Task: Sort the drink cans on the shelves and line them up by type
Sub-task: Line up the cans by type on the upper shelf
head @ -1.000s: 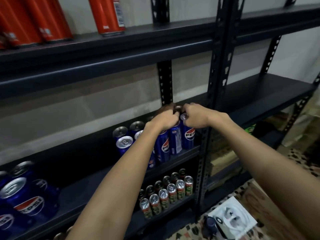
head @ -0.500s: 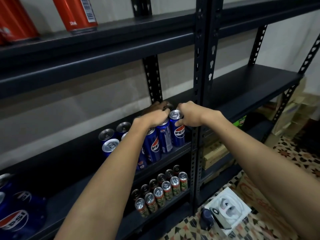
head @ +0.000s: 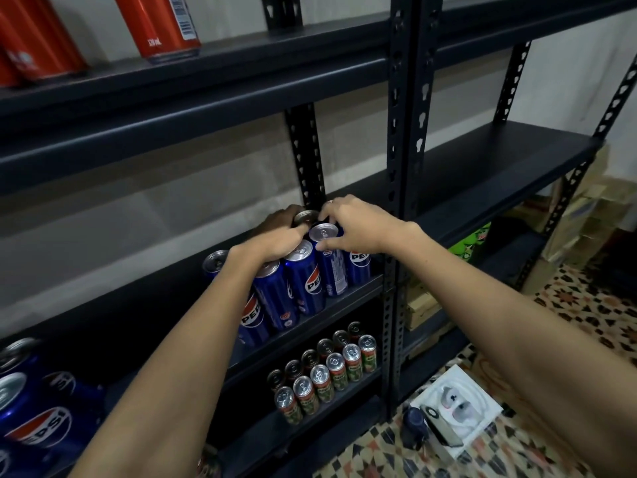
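A cluster of blue Pepsi cans [head: 306,277] stands at the right end of the middle shelf [head: 482,174], beside the black upright post [head: 406,132]. My left hand [head: 275,239] lies over the tops of the cans in the cluster, fingers curled down around one of them in the back row. My right hand [head: 355,229] reaches from the right; its thumb and fingers pinch the rim of the rightmost front can [head: 331,270]. A silver can top [head: 305,217] shows between the two hands' fingertips. Which back can each finger touches is hidden.
Red cans [head: 162,25] stand on the top shelf. More Pepsi cans [head: 31,419] sit at the near left of the middle shelf. Two rows of small green cans [head: 324,374] fill the lower shelf. A white box [head: 458,408] lies on the patterned floor; cardboard boxes [head: 579,219] are stacked at right.
Both hands stayed on the same Pepsi cluster. My right hand's fingers have spread around one can's rim, and can tops now show between the hands. The view shifted slightly.
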